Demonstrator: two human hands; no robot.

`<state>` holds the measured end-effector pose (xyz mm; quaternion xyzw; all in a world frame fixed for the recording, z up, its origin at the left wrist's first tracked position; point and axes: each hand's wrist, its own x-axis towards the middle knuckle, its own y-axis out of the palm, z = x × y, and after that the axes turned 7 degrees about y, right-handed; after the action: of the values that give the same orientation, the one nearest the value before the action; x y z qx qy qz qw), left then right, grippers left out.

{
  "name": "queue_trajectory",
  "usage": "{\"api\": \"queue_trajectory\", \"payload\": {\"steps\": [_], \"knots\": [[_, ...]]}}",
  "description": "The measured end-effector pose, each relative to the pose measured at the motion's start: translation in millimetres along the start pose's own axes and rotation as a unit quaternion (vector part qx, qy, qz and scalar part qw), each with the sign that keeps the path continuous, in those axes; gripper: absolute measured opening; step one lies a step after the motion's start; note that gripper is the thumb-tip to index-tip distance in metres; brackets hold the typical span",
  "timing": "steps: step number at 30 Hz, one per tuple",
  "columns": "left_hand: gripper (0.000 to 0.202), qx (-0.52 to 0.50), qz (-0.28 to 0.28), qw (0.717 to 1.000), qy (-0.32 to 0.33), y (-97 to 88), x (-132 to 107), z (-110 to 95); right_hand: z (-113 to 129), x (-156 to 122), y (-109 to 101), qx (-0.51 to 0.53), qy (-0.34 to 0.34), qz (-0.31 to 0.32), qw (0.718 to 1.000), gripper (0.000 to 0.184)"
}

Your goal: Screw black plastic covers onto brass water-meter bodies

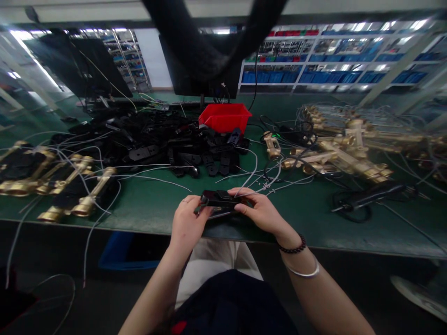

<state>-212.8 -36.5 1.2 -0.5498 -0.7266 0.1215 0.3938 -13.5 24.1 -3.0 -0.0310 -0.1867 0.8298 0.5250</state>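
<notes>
A black plastic housing [220,198] is held level between my two hands, just over the front edge of the green bench. My left hand [188,218] grips its left end with thumb and fingers. Closed round the right end is my right hand [260,209], where a thin grey cable [252,174] runs out toward the back. Under the housing a bit of metal shows, mostly hidden by the fingers. Small white screws or bits [267,184] lie scattered behind my right hand.
Black plastic parts [146,139] are heaped behind, beside a red bin [225,116]. Brass valve bodies with cables [349,149] pile up at right, near a black electric screwdriver [373,195]. Brass-and-black assemblies [77,186] lie at left. A blue crate [115,253] sits below the bench [150,204].
</notes>
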Motion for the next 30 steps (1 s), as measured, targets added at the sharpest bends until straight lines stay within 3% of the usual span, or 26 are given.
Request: {"api": "queue_trajectory", "payload": {"steps": [3, 5, 8, 11, 14, 18, 23, 28, 30], "knots": [[0.043, -0.074, -0.005, 0.996, -0.048, -7.1, -1.3, 7.6, 0.9, 0.6, -0.7, -0.042, -0.022, 0.015, 0.999, 0.027], [0.057, -0.117, 0.004, 0.993, -0.028, -9.6, 0.5, 11.1, 3.2, 1.9, 0.2, -0.075, -0.042, 0.022, 0.996, 0.026], [0.037, -0.118, 0.050, 0.991, 0.025, -10.4, 5.3, 11.4, 6.4, 5.9, 3.1, -0.120, -0.046, 0.026, 0.991, 0.026], [0.025, -0.087, 0.057, 0.995, -0.006, -7.1, 9.2, 10.1, 6.5, 11.0, 6.7, -0.132, -0.016, 0.011, 0.991, 0.032], [0.035, -0.097, 0.035, 0.993, -0.061, -0.3, 10.3, 11.5, 4.7, 14.3, 10.2, -0.101, 0.033, -0.016, 0.994, 0.038], [0.045, -0.100, 0.016, 0.992, -0.079, 6.2, 8.8, 12.9, 4.1, 15.6, 15.0, -0.011, 0.092, 0.000, 0.996, 0.047], [0.032, -0.091, -0.013, 0.994, -0.057, 6.1, 6.6, 6.9, 4.7, 17.5, 20.4, -0.034, 0.111, -0.057, 0.992, 0.022], [0.019, -0.076, -0.033, 0.996, -0.033, 7.0, 5.0, 6.1, 2.4, 12.7, 23.0, -0.060, 0.096, -0.081, 0.990, 0.020], [0.019, -0.081, -0.036, 0.996, -0.026, 8.1, 3.5, 8.7, -0.3, 6.8, 24.3, -0.023, 0.086, -0.092, 0.992, 0.022]]}}
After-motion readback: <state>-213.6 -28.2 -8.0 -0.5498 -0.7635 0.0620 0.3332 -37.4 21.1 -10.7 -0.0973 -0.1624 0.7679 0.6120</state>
